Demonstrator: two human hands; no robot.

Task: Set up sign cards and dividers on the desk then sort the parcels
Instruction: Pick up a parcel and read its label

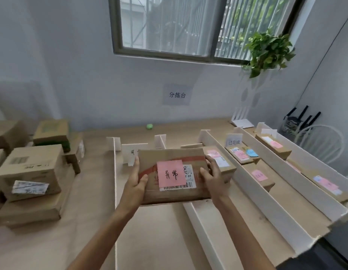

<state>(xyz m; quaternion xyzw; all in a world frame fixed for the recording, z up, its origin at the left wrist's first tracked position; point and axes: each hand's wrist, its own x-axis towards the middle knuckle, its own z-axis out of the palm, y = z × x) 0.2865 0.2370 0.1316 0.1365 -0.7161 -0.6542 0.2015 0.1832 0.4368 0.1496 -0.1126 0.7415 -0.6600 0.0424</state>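
A cardboard parcel (pixel 169 155) with a pink note (pixel 171 174) is held above the middle of the desk (pixel 159 234) — left hand (pixel 135 184) and right hand (pixel 213 176) each gripping a short side. White dividers (pixel 253 193) line the right edge; stacked boxes (pixel 31 168) the left.

- Soft, even daylight from the window (pixel 169 26) high above the fingers (pixel 212 163); room moderately bright, cool grey-blue cast.
- Panes washed out — the view outside is pale and hazy.
- Faint, diffuse shadow on the desk (pixel 159 240) just below the parcel (pixel 169 193) in the fingers; no hard edges, no glare.
- Sharpest between the fingers: pink note (pixel 171 173) legible.
- Stacked boxes (pixel 31 172) far left of the fingers are smeared and soft.
- Wide-angle bowing — dividers (pixel 266 207) right of the fingers splay outward.
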